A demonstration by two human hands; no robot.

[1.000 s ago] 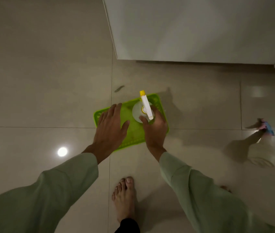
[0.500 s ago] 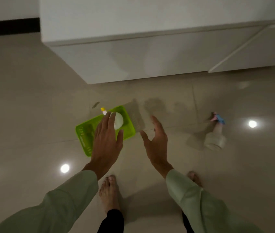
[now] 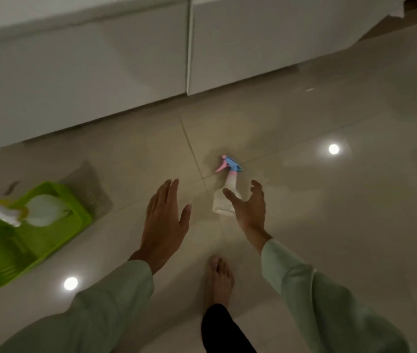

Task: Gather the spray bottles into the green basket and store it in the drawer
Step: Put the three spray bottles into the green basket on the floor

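Note:
The green basket (image 3: 3,261) lies on the tiled floor at the left. A white spray bottle with a yellow-and-white nozzle (image 3: 41,208) stands inside it. A second spray bottle with a pink and blue nozzle (image 3: 227,189) stands upright on the floor in the middle. My right hand (image 3: 249,210) is open with curled fingers just in front of and to the right of that bottle, partly covering its base. Left of that bottle, my left hand (image 3: 164,225) hovers flat and open, holding nothing.
White cabinet fronts with drawers (image 3: 253,42) run along the back, with a vertical gap between two panels. My bare foot (image 3: 219,278) stands below the hands. Ceiling lights reflect in the glossy tiles (image 3: 333,149). A small dark scrap (image 3: 12,187) lies behind the basket.
The view has swung right, so the basket is now at the far left. Both hands left the basket; my right hand let go of the yellow bottle and has reached the pink-and-blue bottle.

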